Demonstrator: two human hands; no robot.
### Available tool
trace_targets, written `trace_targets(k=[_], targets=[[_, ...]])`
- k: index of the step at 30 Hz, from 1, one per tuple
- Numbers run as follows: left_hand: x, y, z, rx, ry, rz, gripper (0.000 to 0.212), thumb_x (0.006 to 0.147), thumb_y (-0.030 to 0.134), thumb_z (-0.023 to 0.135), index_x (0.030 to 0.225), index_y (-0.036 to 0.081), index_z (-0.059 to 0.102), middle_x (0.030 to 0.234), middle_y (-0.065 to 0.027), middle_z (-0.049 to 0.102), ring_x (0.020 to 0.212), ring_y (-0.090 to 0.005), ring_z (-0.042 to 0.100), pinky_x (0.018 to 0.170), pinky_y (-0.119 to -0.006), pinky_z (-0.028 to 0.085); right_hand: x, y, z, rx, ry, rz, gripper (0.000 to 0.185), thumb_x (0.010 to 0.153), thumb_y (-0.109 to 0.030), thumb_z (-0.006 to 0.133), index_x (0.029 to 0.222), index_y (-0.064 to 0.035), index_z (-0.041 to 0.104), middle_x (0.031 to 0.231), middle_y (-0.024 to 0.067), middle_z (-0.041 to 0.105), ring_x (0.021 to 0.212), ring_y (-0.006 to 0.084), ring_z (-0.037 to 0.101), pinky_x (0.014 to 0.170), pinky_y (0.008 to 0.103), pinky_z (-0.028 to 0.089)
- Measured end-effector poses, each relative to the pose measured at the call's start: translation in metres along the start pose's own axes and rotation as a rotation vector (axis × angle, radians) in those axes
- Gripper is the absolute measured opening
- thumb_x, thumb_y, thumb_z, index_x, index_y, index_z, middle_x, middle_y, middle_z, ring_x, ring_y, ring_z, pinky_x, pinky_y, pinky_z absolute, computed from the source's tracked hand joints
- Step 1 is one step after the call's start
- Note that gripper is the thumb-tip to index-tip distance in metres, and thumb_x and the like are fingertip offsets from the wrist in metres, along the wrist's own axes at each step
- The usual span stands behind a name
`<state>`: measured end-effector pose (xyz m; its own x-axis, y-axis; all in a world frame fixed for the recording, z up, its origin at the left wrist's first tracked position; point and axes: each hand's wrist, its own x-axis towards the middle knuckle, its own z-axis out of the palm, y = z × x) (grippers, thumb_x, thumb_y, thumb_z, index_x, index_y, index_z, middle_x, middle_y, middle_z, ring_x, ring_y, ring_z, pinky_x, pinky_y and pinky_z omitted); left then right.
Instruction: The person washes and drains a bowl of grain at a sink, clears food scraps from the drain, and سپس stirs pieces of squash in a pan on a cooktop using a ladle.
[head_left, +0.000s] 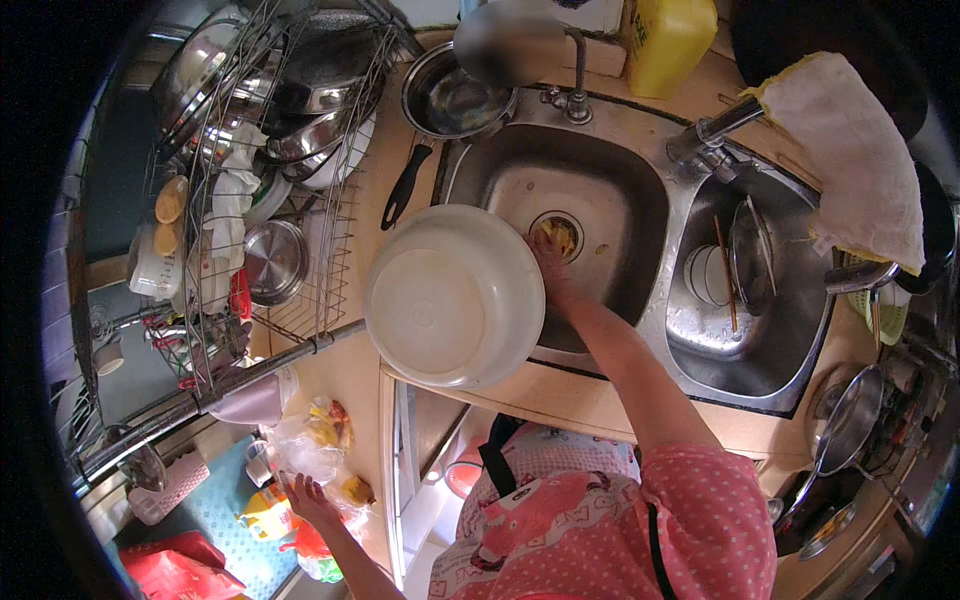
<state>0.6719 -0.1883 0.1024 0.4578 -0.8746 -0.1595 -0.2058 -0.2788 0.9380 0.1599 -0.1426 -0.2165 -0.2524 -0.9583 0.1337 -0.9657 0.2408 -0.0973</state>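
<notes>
My right hand (553, 271) reaches into the left bowl of a steel double sink (637, 225), its fingertips at yellowish food scraps (559, 234) in the drain strainer (577, 251). Whether the fingers grip any scraps is hidden. Beside that wrist, a whitish plastic basin (427, 307) overlaps the sink's left edge and the counter. Far to the left, my left hand (309, 501) is stretched out with its fingers apart and nothing visible in them. It is over or near a clear plastic bag (307, 454), a yellow-and-orange bag (266, 514) and a red bag (311, 541); contact is unclear.
A black-handled pan (459, 97) stands behind the basin. In the right bowl lie white bowls (705, 274), a glass lid (750, 255) and chopsticks (726, 277). A cloth (847, 157) hangs over a metal bar. The wire dish rack (300, 300) at left holds pots.
</notes>
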Motion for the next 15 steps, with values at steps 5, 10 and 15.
trace_targets(k=[5, 10, 15], targets=[[0.001, -0.006, 0.001, -0.037, 0.018, -0.033, 0.051, 0.078, 0.008, 0.059, 0.126, 0.015, 0.045, 0.091, -0.0017, 0.054, 0.074, -0.0103, 0.049, 0.064, -0.021, 0.04, 0.015, 0.016, -0.031, 0.063, -0.566, 0.149, 0.037, 0.082, -0.025, 0.051, 0.111, -0.0019, 0.053, 0.111, 0.0152, 0.051, 0.106, 0.0286, 0.046, 0.092, 0.0515, 0.031], [-0.009, -0.005, 0.0, -0.069, 0.027, -0.019, 0.05, 0.077, 0.007, 0.06, 0.124, 0.014, 0.046, 0.09, -0.0018, 0.055, 0.075, -0.0101, 0.049, 0.064, -0.021, 0.04, 0.001, 0.046, -0.031, 0.074, -0.302, 0.768, 0.036, 0.08, -0.023, 0.054, 0.107, 0.0, 0.052, 0.098, 0.0141, 0.054, 0.096, 0.0289, 0.051, 0.082, 0.0407, 0.041], [-0.009, -0.008, -0.005, -0.091, 0.05, -0.03, 0.05, 0.076, 0.006, 0.06, 0.124, 0.014, 0.047, 0.089, -0.0008, 0.055, 0.074, -0.0095, 0.05, 0.064, -0.02, 0.041, 0.015, 0.039, -0.012, 0.171, -0.545, 0.406, 0.03, 0.08, -0.018, 0.055, 0.099, 0.0042, 0.053, 0.092, 0.0188, 0.056, 0.092, 0.0272, 0.055, 0.078, 0.0391, 0.045]])
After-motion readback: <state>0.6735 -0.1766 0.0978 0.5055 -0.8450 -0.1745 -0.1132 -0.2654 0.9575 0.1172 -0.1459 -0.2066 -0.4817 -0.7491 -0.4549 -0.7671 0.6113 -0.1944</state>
